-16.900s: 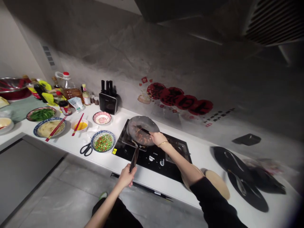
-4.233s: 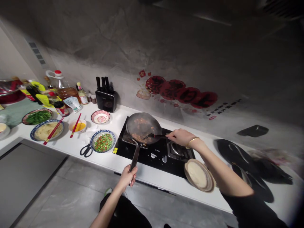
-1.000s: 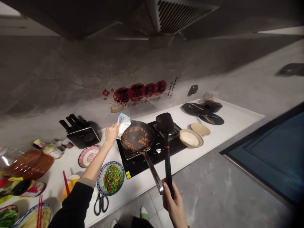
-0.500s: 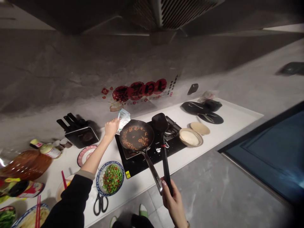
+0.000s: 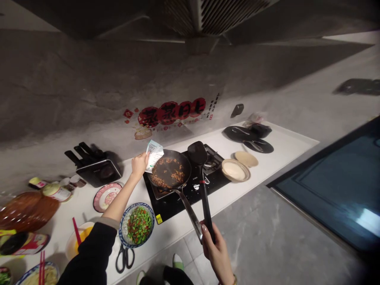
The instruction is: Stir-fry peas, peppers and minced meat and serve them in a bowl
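Note:
My left hand [image 5: 140, 164] grips a small white and light-blue packet [image 5: 154, 154] at the left rim of the frying pan [image 5: 166, 168]. Browned minced bits lie scattered in the pan, mostly toward its edges. In my right hand [image 5: 215, 246] is the handle of a black spatula [image 5: 198, 153], whose blade is raised over the hob to the right of the pan. The steel pan handle [image 5: 190, 213] ends right beside my right fingers; I cannot tell whether they touch it. The packet's opening is not clear to see.
A blue-rimmed bowl of chopped green and red vegetables [image 5: 139, 225] stands left of the black hob [image 5: 170, 206], near scissors [image 5: 124, 257]. Behind are a pink-rimmed plate [image 5: 99, 198] and knife block [image 5: 99, 172]. Right of the hob sit a clay pot [image 5: 235, 170] and its lid [image 5: 247, 158].
The view has shifted slightly. The packet has turned a little in my left hand's grip and now hangs lower by the pan's rim. My right hand and the spatula stay nearly still.

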Demonstrator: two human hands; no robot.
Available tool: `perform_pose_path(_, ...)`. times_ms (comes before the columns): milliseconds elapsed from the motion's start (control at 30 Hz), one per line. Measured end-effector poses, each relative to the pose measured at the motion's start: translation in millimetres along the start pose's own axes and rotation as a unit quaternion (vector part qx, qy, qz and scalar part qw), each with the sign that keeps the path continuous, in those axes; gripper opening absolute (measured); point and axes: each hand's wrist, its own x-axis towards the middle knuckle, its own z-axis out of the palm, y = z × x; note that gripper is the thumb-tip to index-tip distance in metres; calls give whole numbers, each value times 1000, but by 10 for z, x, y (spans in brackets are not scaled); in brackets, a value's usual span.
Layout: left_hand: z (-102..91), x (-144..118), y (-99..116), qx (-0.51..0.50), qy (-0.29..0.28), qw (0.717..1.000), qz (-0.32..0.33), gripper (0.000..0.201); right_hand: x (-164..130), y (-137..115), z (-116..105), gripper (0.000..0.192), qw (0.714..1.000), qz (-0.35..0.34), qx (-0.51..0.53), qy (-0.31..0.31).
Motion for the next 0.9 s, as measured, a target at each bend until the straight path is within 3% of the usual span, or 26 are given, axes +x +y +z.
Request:
perform_pose_path(100,83,-107,-107,-158,75,983,-61,36,-18,-8,66,54,1000,18,17,-4)
perform_pose_path(167,122,-199,-173,-282,128,943,-122,37,-31,-4,194,54,999,24,35,-21)
perform_pose_path(233,115,-314,-260,-398,183,877,-198,37,-48,-4,405,53,997,24,46,-53)
perform_pose_path(300,45,-457,-420,-501,233,789,-268,34,-76,-9,686,50,993,25,48,-101)
perform_pose_path(367,-88,-638,-698,-587,272,694,-316,33,-117,0,1013,48,986,29,44,-158)
perform_pose_path(433,-264,-869,-1103,-623,306,633,-344,36,-167,51,1354,46,975,37,41,-217)
perform_pose_path(567,-586,-1440,-2099,-579,362,612,-399,34,-255,338,1966,47,954,78,1,-289)
perform_pose_path(667,-634,-1774,-2760,-529,401,597,-451,28,-287,646,2293,50,957,58,-53,-281)
perform_pose_path(767,-512,-1922,-3236,-498,421,583,-484,24,-296,911,2506,52,963,9,-92,-252)
perform_pose_path(900,-350,-1979,-3638,-452,421,579,-533,27,-294,1078,2615,50,966,-22,-128,-225)
